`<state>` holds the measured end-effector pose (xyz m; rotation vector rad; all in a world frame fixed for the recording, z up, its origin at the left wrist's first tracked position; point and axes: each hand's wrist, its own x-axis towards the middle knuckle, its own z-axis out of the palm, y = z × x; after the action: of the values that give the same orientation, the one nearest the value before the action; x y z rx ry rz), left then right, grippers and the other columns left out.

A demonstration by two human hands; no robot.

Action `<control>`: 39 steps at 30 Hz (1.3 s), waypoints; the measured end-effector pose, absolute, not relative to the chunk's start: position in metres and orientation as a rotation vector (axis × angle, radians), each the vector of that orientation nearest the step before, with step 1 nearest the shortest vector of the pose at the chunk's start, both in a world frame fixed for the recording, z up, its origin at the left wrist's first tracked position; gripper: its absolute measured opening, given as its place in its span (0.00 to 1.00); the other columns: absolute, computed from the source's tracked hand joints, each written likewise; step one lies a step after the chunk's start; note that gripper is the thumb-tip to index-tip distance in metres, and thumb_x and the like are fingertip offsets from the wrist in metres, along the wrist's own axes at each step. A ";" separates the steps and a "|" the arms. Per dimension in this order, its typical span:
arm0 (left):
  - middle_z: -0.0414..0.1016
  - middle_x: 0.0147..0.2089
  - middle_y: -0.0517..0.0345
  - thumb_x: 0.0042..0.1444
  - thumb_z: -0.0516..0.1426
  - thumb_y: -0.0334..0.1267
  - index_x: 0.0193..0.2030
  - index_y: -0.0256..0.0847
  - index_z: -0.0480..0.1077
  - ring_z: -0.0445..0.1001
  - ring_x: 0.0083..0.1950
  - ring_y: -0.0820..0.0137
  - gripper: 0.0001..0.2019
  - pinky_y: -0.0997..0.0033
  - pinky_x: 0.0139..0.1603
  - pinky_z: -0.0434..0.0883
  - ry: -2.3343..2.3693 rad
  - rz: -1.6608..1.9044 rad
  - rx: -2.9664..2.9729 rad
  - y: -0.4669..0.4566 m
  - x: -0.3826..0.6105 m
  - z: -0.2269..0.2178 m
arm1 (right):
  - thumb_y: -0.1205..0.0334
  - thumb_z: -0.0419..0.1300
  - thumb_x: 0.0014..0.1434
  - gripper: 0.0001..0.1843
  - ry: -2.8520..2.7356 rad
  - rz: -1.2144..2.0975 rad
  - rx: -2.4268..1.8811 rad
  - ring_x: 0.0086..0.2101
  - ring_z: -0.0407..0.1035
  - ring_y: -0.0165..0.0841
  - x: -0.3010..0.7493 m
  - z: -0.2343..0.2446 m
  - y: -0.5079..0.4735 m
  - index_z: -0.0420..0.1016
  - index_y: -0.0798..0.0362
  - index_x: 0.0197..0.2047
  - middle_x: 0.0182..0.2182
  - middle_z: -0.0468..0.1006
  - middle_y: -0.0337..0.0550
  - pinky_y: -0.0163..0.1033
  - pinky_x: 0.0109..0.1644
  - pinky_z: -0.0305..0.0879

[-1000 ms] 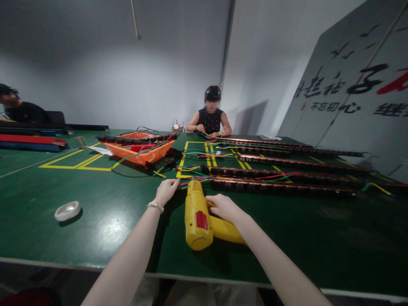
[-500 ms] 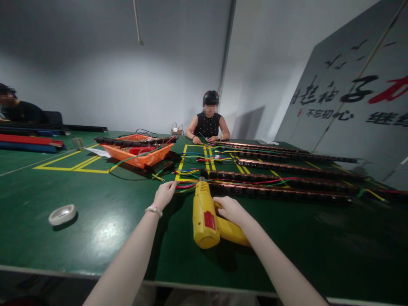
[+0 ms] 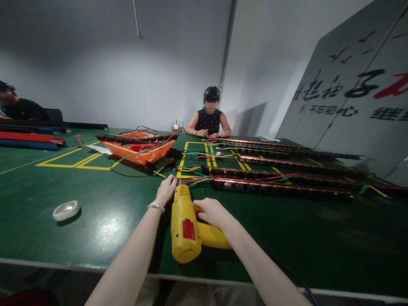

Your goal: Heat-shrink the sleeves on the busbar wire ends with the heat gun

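Note:
My right hand (image 3: 213,211) is closed around the handle of a yellow heat gun (image 3: 184,227), whose red label faces me. The gun's nozzle points away from me, towards the ends of some coloured wires (image 3: 200,182). Just left of the nozzle, my left hand (image 3: 166,189) pinches the ends of these wires; its fingertips are partly hidden. From there the wires run right to a long dark strip with copper-coloured edges (image 3: 274,188).
More long strips (image 3: 270,162) lie behind, across yellow tape markings. An orange basket (image 3: 127,156) with parts stands back left, a white ring-shaped roll (image 3: 66,211) front left. A person (image 3: 208,121) sits opposite; another person (image 3: 24,109) is at far left. A black cord (image 3: 295,274) trails at front right.
My right hand has brought the heat gun leftwards, so its nozzle is now close beside my left hand. The person opposite has shifted their hands.

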<state>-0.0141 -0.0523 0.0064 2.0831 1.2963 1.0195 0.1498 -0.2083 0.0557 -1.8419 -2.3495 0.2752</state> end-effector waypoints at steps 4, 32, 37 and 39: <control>0.72 0.32 0.58 0.60 0.46 0.46 0.33 0.41 0.65 0.69 0.35 0.69 0.13 0.73 0.38 0.63 1.208 1.102 2.106 -0.047 -0.015 0.002 | 0.65 0.56 0.56 0.11 -2.369 0.294 -1.815 0.41 0.70 0.36 0.147 0.054 -0.205 0.72 0.54 0.44 0.40 0.76 0.46 0.39 0.42 0.62; 0.76 0.32 0.55 0.55 0.53 0.42 0.35 0.39 0.73 0.71 0.34 0.69 0.11 0.72 0.37 0.65 1.174 1.199 2.116 -0.041 -0.014 -0.004 | 0.69 0.52 0.56 0.16 -2.114 0.350 -2.087 0.42 0.70 0.36 0.229 0.056 -0.217 0.72 0.52 0.47 0.43 0.77 0.45 0.37 0.41 0.61; 0.76 0.33 0.54 0.57 0.52 0.42 0.36 0.39 0.73 0.71 0.34 0.69 0.12 0.72 0.36 0.64 1.189 1.199 2.127 -0.038 -0.013 -0.005 | 0.66 0.54 0.54 0.13 -2.175 0.321 -2.058 0.42 0.71 0.37 0.213 0.058 -0.216 0.74 0.50 0.43 0.42 0.78 0.44 0.35 0.39 0.60; 0.76 0.34 0.54 0.57 0.51 0.42 0.36 0.39 0.73 0.71 0.34 0.69 0.12 0.72 0.36 0.63 1.191 1.202 2.132 -0.037 -0.013 -0.006 | 0.67 0.54 0.54 0.14 -2.213 0.315 -2.039 0.42 0.71 0.37 0.203 0.058 -0.214 0.74 0.50 0.43 0.42 0.78 0.45 0.35 0.39 0.60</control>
<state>-0.0130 -0.0374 -0.0061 2.1316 1.1907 1.2020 0.2027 -0.2142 0.0577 -2.0393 -2.2131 0.3148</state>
